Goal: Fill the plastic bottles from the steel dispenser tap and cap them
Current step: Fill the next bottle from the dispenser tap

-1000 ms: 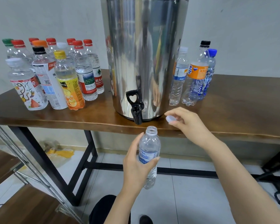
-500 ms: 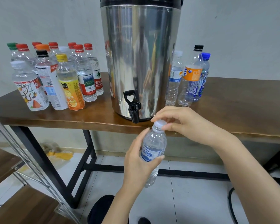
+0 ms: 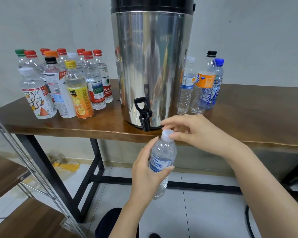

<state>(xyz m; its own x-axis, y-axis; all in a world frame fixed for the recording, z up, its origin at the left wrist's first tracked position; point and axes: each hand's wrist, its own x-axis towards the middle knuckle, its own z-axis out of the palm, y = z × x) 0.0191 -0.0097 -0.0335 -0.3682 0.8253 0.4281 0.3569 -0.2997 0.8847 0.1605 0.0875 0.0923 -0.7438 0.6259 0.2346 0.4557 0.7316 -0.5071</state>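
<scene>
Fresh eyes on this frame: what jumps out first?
The tall steel dispenser fills the middle of the wooden table, its black tap over the front edge. Just below, the left hand grips a clear bottle while the right hand pinches its white cap. Capped bottles crowd the table's left end.

You hold a clear bottle (image 3: 163,158) with a blue-and-white label nearly upright in your left hand (image 3: 144,176), below the table (image 3: 248,117) edge and near the black tap (image 3: 143,114). Its white cap (image 3: 166,135) sits on the neck, pinched by your right hand (image 3: 196,133). The steel dispenser (image 3: 151,66) stands on the table, with a cluster of capped bottles (image 3: 79,93) to its left and three more capped bottles (image 3: 201,86) to its right.
</scene>
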